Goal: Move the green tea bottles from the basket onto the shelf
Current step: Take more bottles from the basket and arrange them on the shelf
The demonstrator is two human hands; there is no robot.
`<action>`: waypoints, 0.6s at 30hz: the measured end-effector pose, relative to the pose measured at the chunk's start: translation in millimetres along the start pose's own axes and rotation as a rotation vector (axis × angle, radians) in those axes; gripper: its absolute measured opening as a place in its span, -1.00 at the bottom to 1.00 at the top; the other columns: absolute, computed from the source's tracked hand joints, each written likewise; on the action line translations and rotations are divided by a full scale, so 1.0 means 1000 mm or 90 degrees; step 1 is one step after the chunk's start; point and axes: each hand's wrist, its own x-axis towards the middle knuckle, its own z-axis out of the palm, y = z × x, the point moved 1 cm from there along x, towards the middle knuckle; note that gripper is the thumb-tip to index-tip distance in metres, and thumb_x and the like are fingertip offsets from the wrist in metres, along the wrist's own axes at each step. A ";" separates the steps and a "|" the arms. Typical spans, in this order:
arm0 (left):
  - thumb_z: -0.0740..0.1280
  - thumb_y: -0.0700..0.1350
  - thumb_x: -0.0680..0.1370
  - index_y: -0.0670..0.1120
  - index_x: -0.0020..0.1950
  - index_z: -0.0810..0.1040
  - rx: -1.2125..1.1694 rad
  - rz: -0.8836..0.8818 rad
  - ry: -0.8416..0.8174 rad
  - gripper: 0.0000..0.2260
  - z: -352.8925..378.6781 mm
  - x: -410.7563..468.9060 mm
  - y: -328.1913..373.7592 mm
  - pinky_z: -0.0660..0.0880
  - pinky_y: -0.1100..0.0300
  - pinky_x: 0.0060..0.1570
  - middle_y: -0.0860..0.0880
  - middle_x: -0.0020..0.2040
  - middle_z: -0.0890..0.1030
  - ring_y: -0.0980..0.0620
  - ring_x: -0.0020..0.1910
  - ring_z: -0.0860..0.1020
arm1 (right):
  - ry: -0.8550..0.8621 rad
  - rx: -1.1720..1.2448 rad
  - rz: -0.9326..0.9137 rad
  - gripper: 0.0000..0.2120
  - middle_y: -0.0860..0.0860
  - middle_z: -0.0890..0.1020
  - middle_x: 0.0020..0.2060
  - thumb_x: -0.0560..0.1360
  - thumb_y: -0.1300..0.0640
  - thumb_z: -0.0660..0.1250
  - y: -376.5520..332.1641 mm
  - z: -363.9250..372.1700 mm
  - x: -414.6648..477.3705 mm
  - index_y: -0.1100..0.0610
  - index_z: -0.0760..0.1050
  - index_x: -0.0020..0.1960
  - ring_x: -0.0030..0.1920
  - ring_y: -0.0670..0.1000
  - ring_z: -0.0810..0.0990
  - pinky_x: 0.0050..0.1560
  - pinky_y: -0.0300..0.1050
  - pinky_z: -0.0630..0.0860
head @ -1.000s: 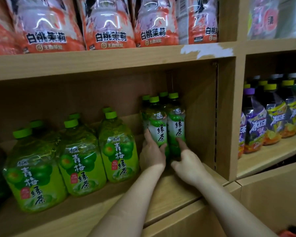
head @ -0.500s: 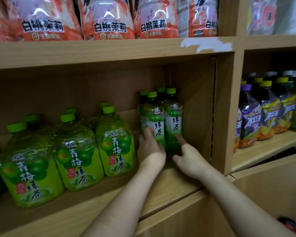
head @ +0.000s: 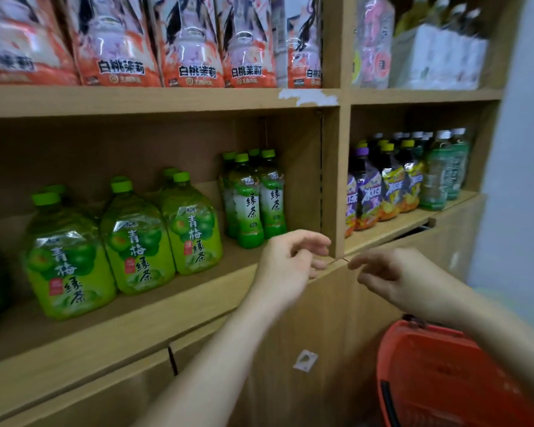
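Nearest, at the lower right of the frame, the orange basket [head: 429, 359] sits low beside the cabinet. Its inside is blurred, so I cannot tell whether any bottles are in it. A blind reach down there could snag its dark handle or tip it.

Just above, mid-frame, the left hand [head: 290, 266] and the right hand [head: 395, 275] hang in front of the shelf's edge. Both are empty, with fingers loosely curled and grasping nothing.

Beyond them the green tea bottles [head: 253, 198] stand upright in a tight cluster on the shelf [head: 173, 306], at the centre of the frame and near the wooden divider [head: 332, 186] on their right. They are tall and slim, so I judge them easy to topple. Another bottle pushed hard against the front pair, or a wrist brushing their caps, could knock the whole cluster over. The squat plum tea bottles [head: 136, 238] stand close on their left, which leaves little room to slide more in. A bottle set too near the board's front lip could fall off toward the basket.
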 end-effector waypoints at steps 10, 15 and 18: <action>0.15 -0.31 0.47 0.08 -0.18 0.61 0.038 0.073 -0.211 -0.66 0.072 -0.060 -0.005 0.51 0.19 -0.22 0.02 -0.23 0.63 0.04 -0.29 0.60 | -0.093 -0.269 0.059 -0.88 -0.07 0.67 -0.21 0.46 0.06 0.27 0.024 -0.041 -0.139 -0.04 0.53 -0.03 -0.12 0.05 0.64 -0.14 -0.08 0.53; 0.20 -0.30 0.50 0.14 -0.26 0.57 0.036 0.125 -0.242 -0.65 0.125 -0.065 -0.024 0.52 0.17 -0.20 0.11 -0.33 0.61 0.16 -0.38 0.58 | 0.014 -0.213 0.197 -0.88 -0.01 0.71 -0.21 0.45 0.19 0.34 0.048 -0.055 -0.188 0.06 0.64 -0.07 -0.17 0.00 0.66 -0.14 -0.23 0.44; 0.19 -0.35 0.49 0.10 -0.26 0.57 0.025 0.114 -0.253 -0.63 0.158 -0.072 -0.038 0.49 0.22 -0.25 0.10 -0.34 0.61 0.21 -0.42 0.55 | 0.094 -0.121 0.295 -0.89 0.01 0.71 -0.22 0.46 0.21 0.35 0.058 -0.067 -0.216 0.09 0.65 -0.10 -0.21 -0.05 0.64 -0.15 -0.22 0.48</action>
